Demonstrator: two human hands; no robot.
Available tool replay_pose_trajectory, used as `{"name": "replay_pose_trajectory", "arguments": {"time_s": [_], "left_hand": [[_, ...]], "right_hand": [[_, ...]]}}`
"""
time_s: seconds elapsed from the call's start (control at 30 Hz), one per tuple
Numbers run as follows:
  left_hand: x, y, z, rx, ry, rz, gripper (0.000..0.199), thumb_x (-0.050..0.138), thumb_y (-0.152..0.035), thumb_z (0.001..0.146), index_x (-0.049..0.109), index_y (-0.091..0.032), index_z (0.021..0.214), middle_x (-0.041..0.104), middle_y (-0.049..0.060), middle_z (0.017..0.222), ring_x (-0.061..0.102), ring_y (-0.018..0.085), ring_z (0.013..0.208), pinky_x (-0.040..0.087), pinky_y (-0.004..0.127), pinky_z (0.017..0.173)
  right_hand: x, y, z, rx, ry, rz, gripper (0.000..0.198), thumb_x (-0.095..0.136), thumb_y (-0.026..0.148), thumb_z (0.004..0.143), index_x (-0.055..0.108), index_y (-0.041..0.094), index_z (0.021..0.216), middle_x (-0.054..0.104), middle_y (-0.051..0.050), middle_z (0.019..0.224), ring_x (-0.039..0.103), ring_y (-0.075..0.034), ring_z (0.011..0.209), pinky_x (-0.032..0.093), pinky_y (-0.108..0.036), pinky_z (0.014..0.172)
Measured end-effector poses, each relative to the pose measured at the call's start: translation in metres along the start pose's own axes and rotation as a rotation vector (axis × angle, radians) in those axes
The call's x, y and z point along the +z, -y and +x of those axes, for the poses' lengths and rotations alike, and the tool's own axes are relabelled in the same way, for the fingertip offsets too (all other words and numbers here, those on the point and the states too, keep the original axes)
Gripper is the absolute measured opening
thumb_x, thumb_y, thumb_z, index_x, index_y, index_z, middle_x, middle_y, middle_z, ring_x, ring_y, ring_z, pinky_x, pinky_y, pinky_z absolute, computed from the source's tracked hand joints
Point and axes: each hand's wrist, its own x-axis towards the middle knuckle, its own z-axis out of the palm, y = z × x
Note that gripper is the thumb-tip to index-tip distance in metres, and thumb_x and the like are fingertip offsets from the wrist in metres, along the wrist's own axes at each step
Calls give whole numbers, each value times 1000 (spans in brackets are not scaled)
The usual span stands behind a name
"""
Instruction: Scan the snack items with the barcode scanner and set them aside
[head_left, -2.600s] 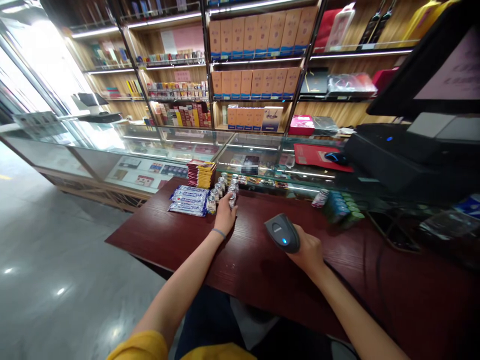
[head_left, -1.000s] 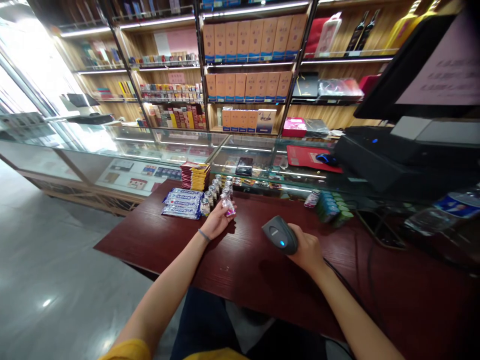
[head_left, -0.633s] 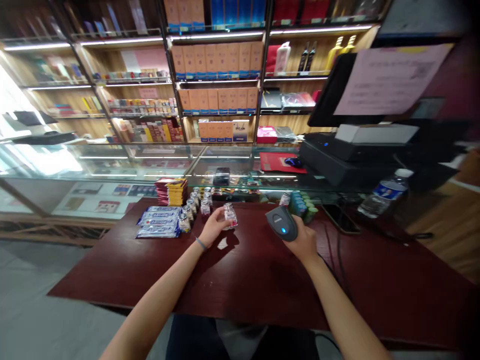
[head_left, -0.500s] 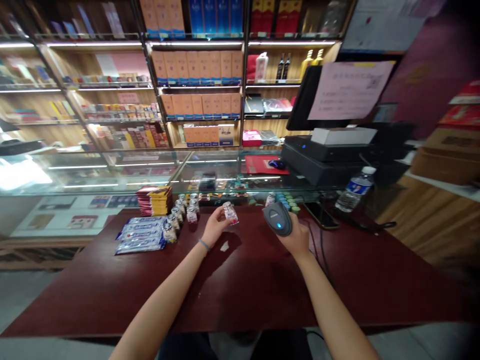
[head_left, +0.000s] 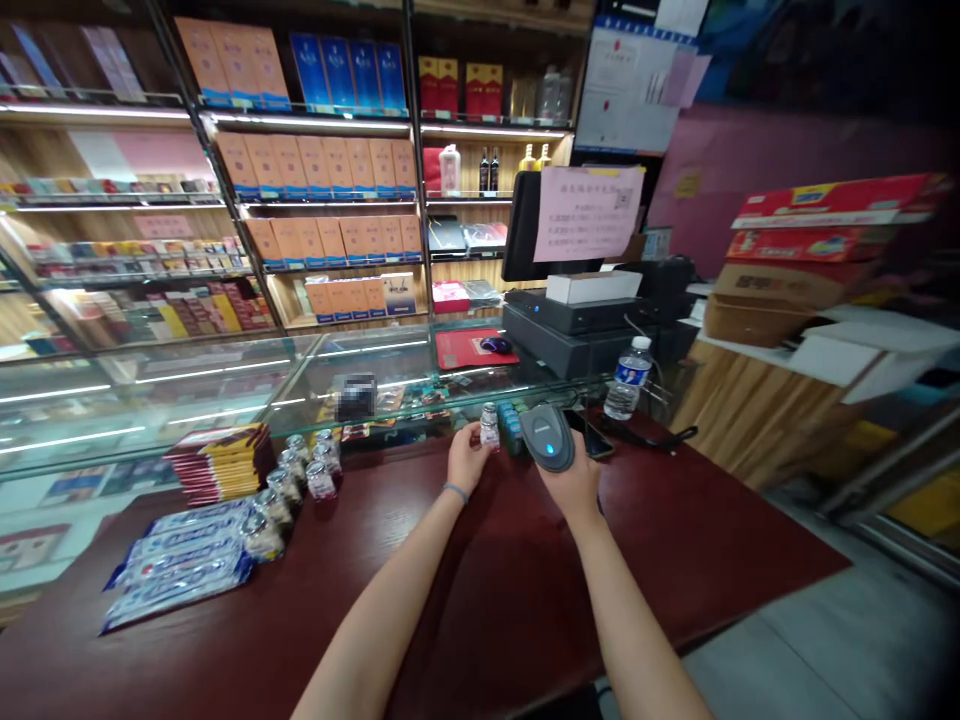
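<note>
My left hand (head_left: pixel 468 462) is closed around a small clear jar (head_left: pixel 489 428) with a silvery lid and pinkish contents. It holds the jar low over the dark red table, beside a row of green-capped containers (head_left: pixel 511 428); whether its base touches the table I cannot tell. A dark handheld barcode scanner (head_left: pixel 547 438) with a blue light is gripped in my right hand (head_left: pixel 571 485), just right of those containers. On the left, similar small jars (head_left: pixel 283 487) stand in rows beside blue-and-white packets (head_left: pixel 180 560) and a stack of maroon-and-yellow packets (head_left: pixel 221 465).
A glass display counter (head_left: pixel 300 375) runs along the table's far side. Towards the right are a phone (head_left: pixel 592 436), a water bottle (head_left: pixel 628 380), a black strap and a monitor (head_left: pixel 523 225) on a dark base. Cartons (head_left: pixel 795 270) are piled farther right.
My left hand has carried the small jar rightward, up to the green-capped containers. My right hand still holds the scanner. The view has turned to the right.
</note>
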Motion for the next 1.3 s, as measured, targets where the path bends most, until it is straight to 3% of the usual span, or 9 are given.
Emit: {"name": "replay_pose_trajectory", "arguments": {"time_s": [0.2, 0.47, 0.9, 1.0, 1.17, 1.3], "left_hand": [[21, 15, 13, 3, -81, 174, 44, 75, -3, 68, 67, -15, 110, 68, 11, 107, 67, 21, 97, 55, 38, 90], [21, 39, 20, 7, -84, 220, 34, 69, -4, 74, 60, -17, 103, 68, 7, 102, 66, 18, 93, 53, 31, 86], [21, 38, 19, -30, -49, 138, 31, 71, -4, 73, 58, -17, 98, 68, 6, 98, 67, 18, 91, 53, 33, 85], [21, 33, 17, -48, -65, 140, 40, 74, -2, 70, 60, -15, 105, 65, 8, 104, 66, 19, 93, 55, 34, 85], [1, 15, 1, 46, -148, 243, 62, 81, -7, 67, 59, -18, 124, 57, 11, 116, 63, 21, 99, 56, 38, 87], [-39, -8, -17, 178, -204, 319, 58, 78, -14, 75, 57, -21, 129, 58, 10, 116, 61, 23, 105, 55, 39, 90]], "right_hand": [[3, -10, -1, 87, 3, -7, 41, 63, 41, 79, 59, 18, 112, 75, -9, 77, 72, -27, 64, 49, -30, 55], [6, -11, -1, 113, -42, 37, 44, 67, 43, 79, 60, 16, 114, 76, -11, 82, 74, -28, 70, 52, -31, 58], [6, -9, -3, 100, -25, 39, 43, 66, 43, 80, 58, 18, 114, 75, -10, 77, 73, -29, 67, 53, -33, 57], [7, -6, -3, 117, -28, 33, 42, 65, 43, 80, 58, 19, 113, 75, -10, 77, 73, -28, 66, 52, -32, 57], [10, -5, -5, 89, -22, 37, 43, 65, 44, 80, 57, 19, 114, 76, -10, 81, 73, -28, 66, 51, -31, 55], [12, 0, -7, 55, -22, 68, 40, 63, 44, 82, 57, 19, 113, 75, -9, 79, 72, -27, 66, 51, -31, 57]]}}
